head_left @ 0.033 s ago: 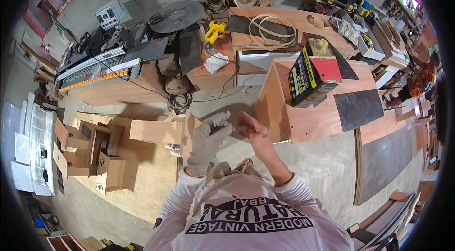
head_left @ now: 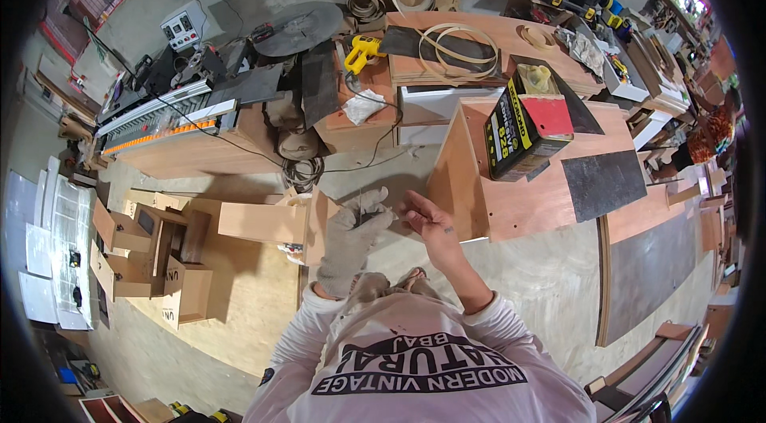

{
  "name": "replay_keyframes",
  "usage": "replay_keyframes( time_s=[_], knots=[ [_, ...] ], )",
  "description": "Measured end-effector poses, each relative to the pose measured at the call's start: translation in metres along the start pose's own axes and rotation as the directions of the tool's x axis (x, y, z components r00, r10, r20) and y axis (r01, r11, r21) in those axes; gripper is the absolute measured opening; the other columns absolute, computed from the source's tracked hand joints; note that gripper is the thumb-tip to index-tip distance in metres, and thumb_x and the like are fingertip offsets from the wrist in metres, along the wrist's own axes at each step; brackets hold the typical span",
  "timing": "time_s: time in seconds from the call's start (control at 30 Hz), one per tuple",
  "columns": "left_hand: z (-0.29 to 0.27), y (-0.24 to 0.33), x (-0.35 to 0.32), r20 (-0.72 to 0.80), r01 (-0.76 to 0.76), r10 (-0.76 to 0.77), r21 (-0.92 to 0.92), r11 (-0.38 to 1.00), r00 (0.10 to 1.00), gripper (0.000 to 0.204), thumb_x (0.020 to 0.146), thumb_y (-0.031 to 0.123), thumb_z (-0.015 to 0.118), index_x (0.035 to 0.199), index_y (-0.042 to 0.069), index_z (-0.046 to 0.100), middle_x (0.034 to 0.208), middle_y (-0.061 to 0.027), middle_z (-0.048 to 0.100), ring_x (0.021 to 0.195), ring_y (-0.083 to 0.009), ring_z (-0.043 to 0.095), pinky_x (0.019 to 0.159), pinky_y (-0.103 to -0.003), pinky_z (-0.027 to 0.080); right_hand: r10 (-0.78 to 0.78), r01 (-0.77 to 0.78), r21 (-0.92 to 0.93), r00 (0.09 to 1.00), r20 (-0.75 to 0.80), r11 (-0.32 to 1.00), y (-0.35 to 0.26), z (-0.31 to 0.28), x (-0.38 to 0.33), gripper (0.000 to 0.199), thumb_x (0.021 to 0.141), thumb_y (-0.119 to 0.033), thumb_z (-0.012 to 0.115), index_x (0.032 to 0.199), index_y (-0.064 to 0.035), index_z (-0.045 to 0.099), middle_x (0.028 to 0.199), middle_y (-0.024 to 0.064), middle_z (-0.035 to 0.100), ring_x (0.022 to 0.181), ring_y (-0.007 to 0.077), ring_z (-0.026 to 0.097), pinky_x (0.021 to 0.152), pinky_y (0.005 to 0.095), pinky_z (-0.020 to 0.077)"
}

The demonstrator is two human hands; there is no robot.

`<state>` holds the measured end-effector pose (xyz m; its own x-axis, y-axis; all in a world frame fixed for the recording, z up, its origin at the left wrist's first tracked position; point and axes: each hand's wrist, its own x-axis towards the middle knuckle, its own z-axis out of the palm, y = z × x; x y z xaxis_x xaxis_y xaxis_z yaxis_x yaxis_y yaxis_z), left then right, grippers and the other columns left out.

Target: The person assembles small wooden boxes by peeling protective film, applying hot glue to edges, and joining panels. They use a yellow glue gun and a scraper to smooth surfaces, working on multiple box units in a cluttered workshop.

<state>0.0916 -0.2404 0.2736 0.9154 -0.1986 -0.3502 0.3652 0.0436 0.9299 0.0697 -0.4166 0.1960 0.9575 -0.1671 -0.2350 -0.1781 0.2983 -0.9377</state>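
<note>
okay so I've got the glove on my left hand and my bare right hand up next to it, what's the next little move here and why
Probably bring the bare right hand the last bit over to the gloved left hand and pinch whatever small thing its fingertips hold. The two hands are raised close together over the concrete floor, fingertips almost meeting, and the item is too small to identify, so a slow, careful pinch seems safest.

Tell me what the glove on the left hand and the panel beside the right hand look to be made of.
Glove on the left hand: seemingly knitted fabric, grey, matte, going by its soft creased look. Panel beside the bare right hand: apparently wood-grain laminated board, reddish-brown and smooth; its flat face shows small drilled holes.
</note>
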Motion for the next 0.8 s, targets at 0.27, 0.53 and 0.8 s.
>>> replay_keyframes(
  time_s=[0.27, 0.53, 0.8],
  knots=[
    [0.028, -0.018, 0.025, 0.001, -0.04, 0.04, -0.129, 0.991, 0.999, 0.047, 0.098, 0.012, 0.069, 0.144, 0.006, 0.062, 0.101, 0.0027, 0.069, 0.07, -0.0019, 0.053, 0.058, -0.02, 0.044, -0.157, 0.156, -0.035, 0.987, -0.033, 0.987, -0.002, -0.018, 0.023, 0.028, 0.1, -0.019, 0.073, 0.119, 0.0009, 0.073, 0.084, 0.0037, 0.064, 0.076, 0.0129, 0.058, 0.075, 0.0275, 0.0509],
    [0.017, -0.03, 0.078, -0.005, -0.275, 0.282, 0.198, 0.941, 0.959, 0.045, 0.102, 0.014, 0.064, 0.145, 0.003, 0.059, 0.114, -0.0021, 0.07, 0.082, -0.0072, 0.061, 0.073, -0.023, 0.05, -0.504, 0.426, -0.503, 0.864, -0.022, 0.752, 0.036, -0.031, 0.084, 0.012, 0.088, -0.002, 0.078, 0.099, -0.0041, 0.079, 0.078, 0.0106, 0.066, 0.074, 0.0196, 0.063, 0.07, 0.031, 0.0514],
    [-0.132, 0.031, 0.11, -0.304, -0.135, 0.095, -0.116, 0.984, 0.948, 0.042, 0.103, 0.011, 0.061, 0.142, -0.005, 0.057, 0.113, -0.0064, 0.07, 0.091, -0.0084, 0.062, 0.071, -0.022, 0.049, -0.438, 0.376, -0.745, 0.89, 0.125, 0.552, 0.088, -0.042, 0.161, 0.031, 0.087, -0.003, 0.064, 0.115, -0.0075, 0.077, 0.095, 0.0189, 0.075, 0.088, 0.0325, 0.074, 0.078, 0.0392, 0.0572]
  ],
)
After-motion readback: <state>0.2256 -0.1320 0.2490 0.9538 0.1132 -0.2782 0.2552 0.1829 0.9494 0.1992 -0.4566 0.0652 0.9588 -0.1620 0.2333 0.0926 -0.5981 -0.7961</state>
